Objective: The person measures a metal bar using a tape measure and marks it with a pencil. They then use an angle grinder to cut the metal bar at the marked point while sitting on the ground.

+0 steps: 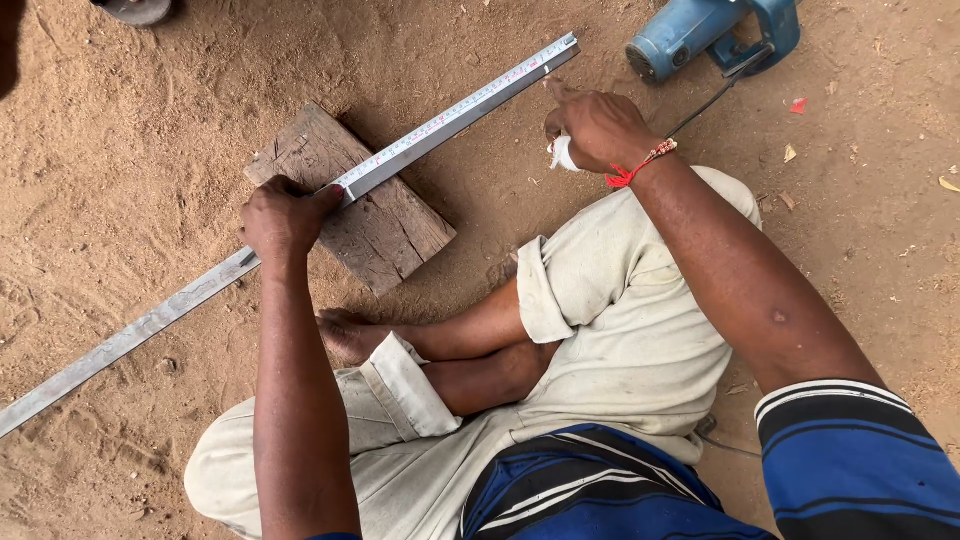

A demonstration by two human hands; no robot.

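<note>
Steel bar (pixel 150 322), long and flat, lies diagonally across a wooden block (pixel 350 200) on sandy ground (pixel 120 130); a tape measure blade (pixel 460 108) is laid along its upper run, toward top right. Head view only. Left hand (pixel 282 218) is closed down over bar and tape where they cross the block, fingers curled, likely pinning both so nothing slides. Block lifts the bar off the sand, giving a firm flat rest. Right hand (pixel 598 128) sits just short of the tape's far end, forefinger out toward it, the rest loosely curled around a small white object (pixel 564 153), maybe chalk, too hidden to call. Red thread bracelet (pixel 640 168) on that wrist. Person sits cross-legged, light trousers (pixel 620 310). Blue power tool (pixel 715 30) at top edge, cropped, type unclear; its cable (pixel 705 102) runs behind the right hand. Bar's lower end runs out of frame at left. Tape markings not readable.
</note>
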